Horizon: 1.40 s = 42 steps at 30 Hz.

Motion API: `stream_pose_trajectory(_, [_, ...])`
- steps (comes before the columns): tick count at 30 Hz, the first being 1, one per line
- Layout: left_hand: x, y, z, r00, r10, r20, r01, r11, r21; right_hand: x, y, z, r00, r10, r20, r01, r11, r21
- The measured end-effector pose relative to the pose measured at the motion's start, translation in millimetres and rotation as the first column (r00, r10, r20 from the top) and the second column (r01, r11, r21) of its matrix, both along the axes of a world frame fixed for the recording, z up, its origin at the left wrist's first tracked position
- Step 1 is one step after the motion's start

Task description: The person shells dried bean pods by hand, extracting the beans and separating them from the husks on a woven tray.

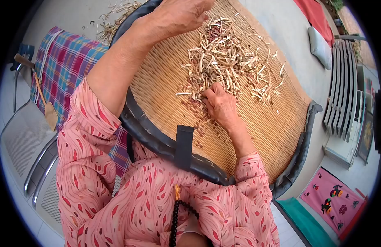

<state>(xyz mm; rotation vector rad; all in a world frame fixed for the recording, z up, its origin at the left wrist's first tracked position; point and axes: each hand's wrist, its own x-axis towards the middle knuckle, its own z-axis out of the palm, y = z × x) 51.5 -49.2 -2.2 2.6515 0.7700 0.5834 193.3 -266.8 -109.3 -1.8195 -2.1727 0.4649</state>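
Note:
A large woven tray (157,78) with a black rim lies in front of me, tilted across the view. Dry, pale pods and husks (227,61) are heaped on its upper middle, with small reddish beans (198,113) scattered below them. My right hand (221,105) is at the lower edge of the heap, its fingers curled down; what they pinch, if anything, is too small to name. Over the tray's upper left edge is my left hand (180,16), fingers closed together, the contents of its grip hidden.
To the left are a plaid cloth (71,57), a metal mesh chair (24,136) and a wooden spatula (50,115). More husks (112,26) lie beyond the tray. On the right are a cushion (320,48), stacked grey slats (340,90) and a pink mat (330,197).

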Motion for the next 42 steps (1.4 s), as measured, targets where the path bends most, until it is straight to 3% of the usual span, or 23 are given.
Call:
stream_pose_trajectory(2, [0.2, 0.2, 0.3, 1.000, -0.011, 0.027, 0.011, 1.000, -0.011, -0.7, 0.1, -1.4, 0.997, -0.031, -0.069, 0.033, 0.999, 0.022])
stream_pose_trajectory(4, [1.7, -0.3, 0.1, 0.998, -0.011, -0.057, 0.011, 1.000, -0.004, 0.8, 1.5, -4.3, 0.982, -0.073, -0.174, 0.085, 0.994, 0.062])
stream_pose_trajectory(5, [2.1, -0.5, -1.3, 0.995, -0.010, -0.097, 0.010, 1.000, 0.000, 1.9, 2.5, -2.5, 0.934, -0.176, -0.312, 0.161, 0.984, -0.075])
stream_pose_trajectory(7, [1.8, 2.1, -14.2, 0.990, -0.135, -0.033, 0.133, 0.989, -0.060, 3.6, 6.0, 7.5, 0.755, -0.408, -0.513, 0.240, 0.900, -0.363])
stream_pose_trajectory(8, [3.4, 4.5, -20.0, 0.980, -0.197, 0.004, 0.197, 0.977, -0.086, 6.3, 6.4, 4.4, 0.539, -0.499, -0.679, 0.220, 0.861, -0.458])
stream_pose_trajectory(11, [7.8, -13.9, -10.2, 0.960, -0.278, 0.039, 0.273, 0.889, -0.368, 7.2, 13.7, 17.3, 0.088, -0.553, -0.829, 0.197, 0.825, -0.530])
stream_pose_trajectory(13, [11.3, -22.4, -7.1, 0.924, -0.380, 0.052, 0.360, 0.814, -0.456, 6.7, 16.0, 24.3, -0.001, -0.517, -0.856, 0.202, 0.838, -0.506])
stream_pose_trajectory(15, [13.7, -34.1, -9.8, 0.929, -0.365, 0.063, 0.322, 0.710, -0.626, 5.4, 17.3, 28.7, -0.079, -0.483, -0.872, 0.204, 0.849, -0.488])
stream_pose_trajectory(16, [16.3, -36.9, -12.2, 0.898, -0.424, 0.116, 0.411, 0.715, -0.566, 4.3, 17.7, 30.2, -0.088, -0.457, -0.885, 0.208, 0.861, -0.465])
stream_pose_trajectory(19, [24.5, -44.9, -13.3, 0.907, -0.411, 0.086, 0.343, 0.607, -0.716, 0.3, 19.0, 39.6, -0.047, -0.428, -0.902, 0.240, 0.872, -0.426])
stream_pose_trajectory(26, [29.8, -49.4, -25.9, 0.943, -0.323, 0.081, 0.242, 0.499, -0.832, 0.9, 20.7, 43.8, -0.046, -0.423, -0.905, 0.295, 0.860, -0.417])
stream_pose_trajectory(29, [31.5, -50.5, -33.9, 0.937, -0.312, 0.159, 0.303, 0.494, -0.815, 1.4, 20.9, 44.1, 0.094, -0.455, -0.886, 0.337, 0.852, -0.402])
stream_pose_trajectory(32, [33.4, -53.4, -34.0, 0.944, -0.297, 0.144, 0.282, 0.498, -0.820, -3.5, 18.0, 44.0, 0.374, -0.411, -0.831, 0.424, 0.873, -0.241])
stream_pose_trajectory(35, [33.5, -56.1, -34.7, 0.956, -0.275, 0.103, 0.225, 0.461, -0.858, -6.9, 18.3, 46.0, 0.501, -0.398, -0.768, 0.458, 0.876, -0.154])
stream_pose_trajectory(38, [34.0, -56.7, -37.9, 0.957, -0.256, 0.139, 0.236, 0.402, -0.885, -5.9, 17.2, 36.4, 0.533, -0.376, -0.758, 0.490, 0.868, -0.085])
stream_pose_trajectory(42, [35.3, -52.6, -34.9, 0.960, -0.180, 0.213, 0.264, 0.343, -0.901, -1.2, 20.2, 50.5, 0.329, -0.392, -0.859, 0.506, 0.841, -0.189])
